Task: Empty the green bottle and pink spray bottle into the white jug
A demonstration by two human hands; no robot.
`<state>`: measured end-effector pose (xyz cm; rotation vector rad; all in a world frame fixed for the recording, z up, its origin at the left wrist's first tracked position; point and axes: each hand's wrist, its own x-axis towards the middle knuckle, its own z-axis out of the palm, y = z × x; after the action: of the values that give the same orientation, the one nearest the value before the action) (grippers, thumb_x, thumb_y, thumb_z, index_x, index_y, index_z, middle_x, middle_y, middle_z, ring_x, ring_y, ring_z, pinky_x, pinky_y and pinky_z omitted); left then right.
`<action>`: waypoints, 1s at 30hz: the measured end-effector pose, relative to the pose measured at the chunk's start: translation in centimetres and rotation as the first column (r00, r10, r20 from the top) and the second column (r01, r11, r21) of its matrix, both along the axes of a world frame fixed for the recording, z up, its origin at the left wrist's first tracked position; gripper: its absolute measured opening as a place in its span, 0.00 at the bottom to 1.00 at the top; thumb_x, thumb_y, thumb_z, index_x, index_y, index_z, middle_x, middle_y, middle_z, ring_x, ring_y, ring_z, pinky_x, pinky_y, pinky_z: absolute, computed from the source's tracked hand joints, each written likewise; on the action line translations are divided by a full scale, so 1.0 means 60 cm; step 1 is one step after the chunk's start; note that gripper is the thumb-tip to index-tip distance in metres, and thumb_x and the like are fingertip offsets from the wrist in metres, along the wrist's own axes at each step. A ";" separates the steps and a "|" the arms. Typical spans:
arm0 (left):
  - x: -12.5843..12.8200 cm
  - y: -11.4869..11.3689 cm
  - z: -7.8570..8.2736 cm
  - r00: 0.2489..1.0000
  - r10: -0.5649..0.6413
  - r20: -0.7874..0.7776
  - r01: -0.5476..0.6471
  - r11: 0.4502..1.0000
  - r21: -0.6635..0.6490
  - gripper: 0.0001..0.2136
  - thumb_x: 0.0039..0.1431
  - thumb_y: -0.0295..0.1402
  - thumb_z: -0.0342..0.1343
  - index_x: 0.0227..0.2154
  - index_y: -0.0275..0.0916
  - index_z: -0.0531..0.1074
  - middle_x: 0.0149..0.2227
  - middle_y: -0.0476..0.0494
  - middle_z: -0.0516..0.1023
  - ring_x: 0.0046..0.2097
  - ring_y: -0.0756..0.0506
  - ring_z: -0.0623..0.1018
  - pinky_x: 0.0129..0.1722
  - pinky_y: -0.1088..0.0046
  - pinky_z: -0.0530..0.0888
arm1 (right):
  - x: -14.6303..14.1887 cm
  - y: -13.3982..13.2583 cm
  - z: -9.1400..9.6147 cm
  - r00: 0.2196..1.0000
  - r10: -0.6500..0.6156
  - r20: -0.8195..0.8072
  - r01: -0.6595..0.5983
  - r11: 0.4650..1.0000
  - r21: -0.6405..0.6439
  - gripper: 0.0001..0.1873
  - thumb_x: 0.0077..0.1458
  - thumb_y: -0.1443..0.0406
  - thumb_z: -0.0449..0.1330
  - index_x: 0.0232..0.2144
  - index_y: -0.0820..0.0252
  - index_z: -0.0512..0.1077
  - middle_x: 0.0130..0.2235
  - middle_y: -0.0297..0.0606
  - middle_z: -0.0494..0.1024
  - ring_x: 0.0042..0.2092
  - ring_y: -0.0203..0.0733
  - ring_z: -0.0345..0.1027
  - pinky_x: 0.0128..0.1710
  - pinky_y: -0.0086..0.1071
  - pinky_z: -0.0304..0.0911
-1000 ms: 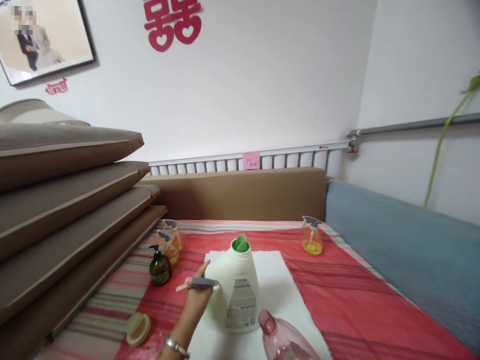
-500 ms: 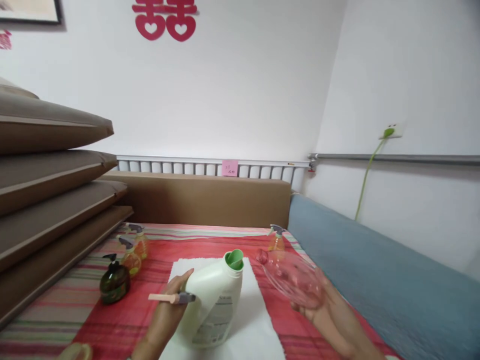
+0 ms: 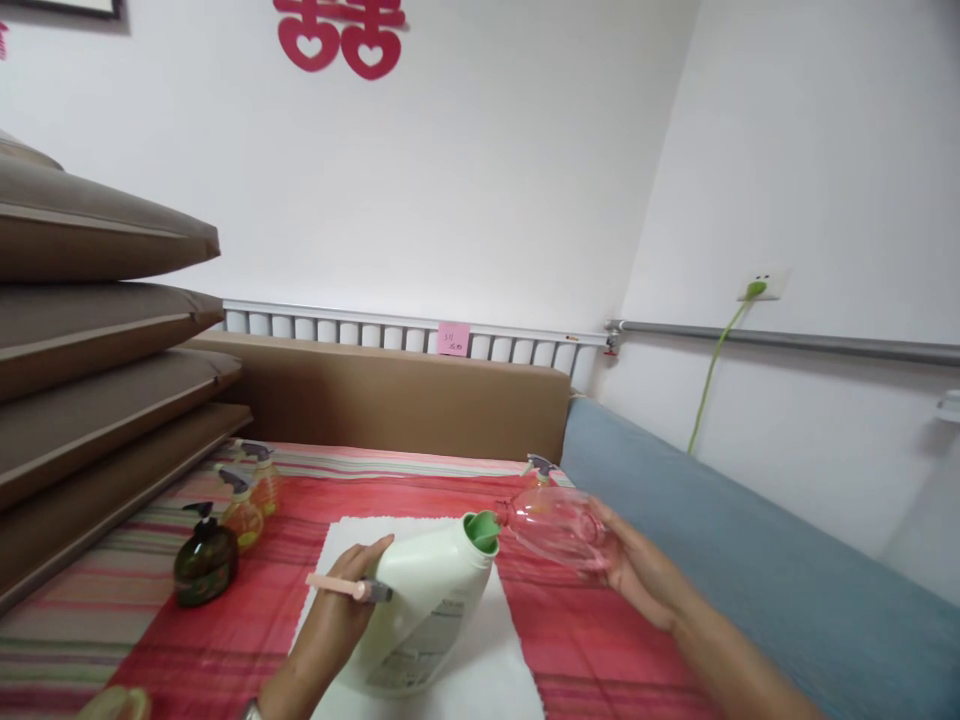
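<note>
White jug (image 3: pixel 420 620), uncapped, tilted right; green spout (image 3: pixel 481 530) just beside the horizontal clear pink bottle (image 3: pixel 559 527) mouth.

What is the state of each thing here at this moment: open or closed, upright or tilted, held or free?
white jug: uncapped, tilted to the right, gripped by the left hand.
pink bottle: on its side in the right hand, mouth beside the jug's spout.
pump bottle: upright, free.
front spray bottle: upright, free.
white cloth: spread flat under the jug.
green plug: in the wall socket.
</note>
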<state>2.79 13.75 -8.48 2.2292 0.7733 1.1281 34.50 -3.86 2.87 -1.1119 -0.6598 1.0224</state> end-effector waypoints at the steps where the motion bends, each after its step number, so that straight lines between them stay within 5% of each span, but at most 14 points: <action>1: 0.000 -0.001 0.001 1.000 -0.006 -0.001 0.006 1.000 -0.009 0.19 0.55 0.30 0.47 0.50 0.43 0.68 0.41 0.39 0.75 0.43 0.39 0.74 0.45 0.60 0.71 | 0.003 0.000 0.004 1.000 0.000 0.020 0.000 1.000 -0.008 0.18 0.48 0.57 0.63 0.42 0.52 0.70 0.31 0.32 0.77 0.29 0.37 0.70 0.22 0.27 0.66; 10: -0.002 -0.003 0.001 1.000 -0.014 0.026 0.014 1.000 -0.018 0.19 0.55 0.31 0.48 0.50 0.44 0.69 0.41 0.39 0.76 0.43 0.39 0.74 0.43 0.62 0.71 | -0.004 0.000 0.060 0.965 0.066 0.252 -0.049 0.996 -0.073 0.18 0.50 0.55 0.60 0.44 0.50 0.70 0.40 0.36 0.76 0.29 0.36 0.67 0.21 0.25 0.61; 30: -0.002 -0.012 0.002 1.000 -0.011 0.028 0.012 0.999 -0.048 0.18 0.57 0.34 0.47 0.50 0.45 0.68 0.40 0.39 0.74 0.44 0.38 0.72 0.45 0.59 0.70 | -0.022 0.020 0.133 0.752 0.073 0.656 0.118 0.963 -0.242 0.27 0.47 0.48 0.59 0.46 0.53 0.66 0.43 0.43 0.75 0.36 0.43 0.71 0.24 0.28 0.62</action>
<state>2.66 13.01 -8.38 2.1706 0.7674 1.1212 33.17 -2.65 10.86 -1.7554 -1.0900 0.6845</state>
